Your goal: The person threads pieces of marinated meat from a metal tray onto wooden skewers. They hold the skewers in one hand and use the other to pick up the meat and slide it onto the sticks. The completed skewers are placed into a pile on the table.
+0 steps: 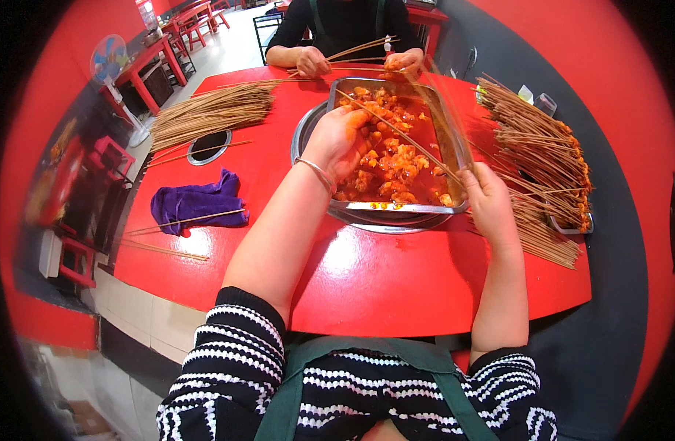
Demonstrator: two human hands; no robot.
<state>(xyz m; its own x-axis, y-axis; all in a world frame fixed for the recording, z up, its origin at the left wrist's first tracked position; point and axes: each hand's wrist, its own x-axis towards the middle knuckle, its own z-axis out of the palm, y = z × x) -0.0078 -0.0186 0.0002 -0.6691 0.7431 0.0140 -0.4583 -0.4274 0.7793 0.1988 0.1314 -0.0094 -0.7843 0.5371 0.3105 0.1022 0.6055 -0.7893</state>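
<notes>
My left hand (342, 138), wet with red sauce, is at the left side of a metal tray (398, 208) of meat pieces in red marinade (401, 162). Its fingers are curled near the upper end of a thin wooden skewer (406, 138); whether a piece of meat is in them is hidden. My right hand (483, 190) pinches the skewer's lower end at the tray's right edge. The skewer slants across the tray. Under the tray lies a round metal rim (370, 227) in the red table.
Bare skewers (216, 113) lie in a pile at the left, near a round hole (209, 148) and a purple cloth (197, 204). Loaded skewers (541, 154) are heaped at the right. Across the table, a person's hands (314, 62) hold skewers.
</notes>
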